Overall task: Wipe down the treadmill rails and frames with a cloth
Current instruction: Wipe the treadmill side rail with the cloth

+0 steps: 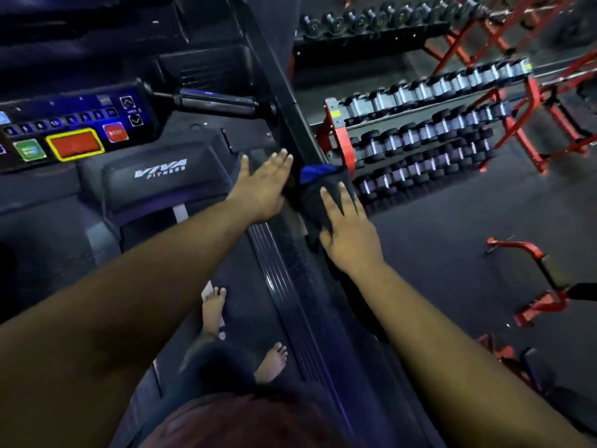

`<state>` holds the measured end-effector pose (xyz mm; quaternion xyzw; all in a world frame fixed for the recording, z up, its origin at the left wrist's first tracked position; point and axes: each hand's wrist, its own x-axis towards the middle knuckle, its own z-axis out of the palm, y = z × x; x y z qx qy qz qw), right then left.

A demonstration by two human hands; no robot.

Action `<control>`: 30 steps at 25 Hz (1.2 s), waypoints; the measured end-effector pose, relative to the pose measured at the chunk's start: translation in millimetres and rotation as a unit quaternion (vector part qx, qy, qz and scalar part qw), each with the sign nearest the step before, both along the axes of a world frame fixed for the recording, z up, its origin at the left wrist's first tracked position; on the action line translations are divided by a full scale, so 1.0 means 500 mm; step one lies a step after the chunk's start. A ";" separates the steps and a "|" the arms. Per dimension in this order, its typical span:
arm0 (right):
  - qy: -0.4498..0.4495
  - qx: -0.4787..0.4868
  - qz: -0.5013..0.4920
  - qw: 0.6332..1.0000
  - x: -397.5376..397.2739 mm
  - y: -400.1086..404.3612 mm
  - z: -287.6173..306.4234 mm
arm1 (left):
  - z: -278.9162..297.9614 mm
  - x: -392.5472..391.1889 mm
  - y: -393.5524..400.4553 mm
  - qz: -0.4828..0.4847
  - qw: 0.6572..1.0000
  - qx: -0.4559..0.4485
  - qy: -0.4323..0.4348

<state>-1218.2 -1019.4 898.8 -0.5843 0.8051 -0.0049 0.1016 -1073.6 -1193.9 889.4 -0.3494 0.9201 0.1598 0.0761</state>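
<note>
While the long black rail (303,137) runs away lengthwise, right hand (350,234) presses a soft dark cloth (326,192) flat against it, left hand (265,185) resting open-fingered alongside

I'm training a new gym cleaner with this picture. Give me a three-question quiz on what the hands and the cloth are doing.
1. True or false: the right hand presses the cloth with straight fingers.
2. Where does the left hand lie?
A. on the red stop button
B. flat by the base of the treadmill upright
C. on a dumbbell
3. Fill in: the dumbbell rack beside the treadmill has a frame coloured ____.

Key: 1 true; 2 B; 3 red.
</note>
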 end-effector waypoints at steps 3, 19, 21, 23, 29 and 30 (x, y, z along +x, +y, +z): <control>0.039 0.018 0.041 0.998 -0.003 0.146 0.006 | 0.007 -0.004 0.057 -0.047 0.998 -0.034 -0.010; 0.093 0.063 0.046 0.993 0.009 0.120 0.000 | -0.019 0.006 0.176 -0.095 0.993 0.051 0.046; 0.095 0.045 0.022 0.994 0.026 0.136 -0.009 | -0.012 0.007 0.195 -0.080 0.993 0.073 0.047; 0.118 0.047 0.038 0.991 0.036 0.220 -0.015 | -0.007 0.013 0.228 -0.070 0.991 0.098 0.052; 0.080 0.069 0.024 0.994 0.039 0.450 -0.016 | 0.000 0.040 0.399 -0.061 0.987 0.139 0.045; 0.062 0.065 0.024 0.996 0.036 0.478 -0.010 | 0.005 0.043 0.433 -0.049 0.987 0.146 0.048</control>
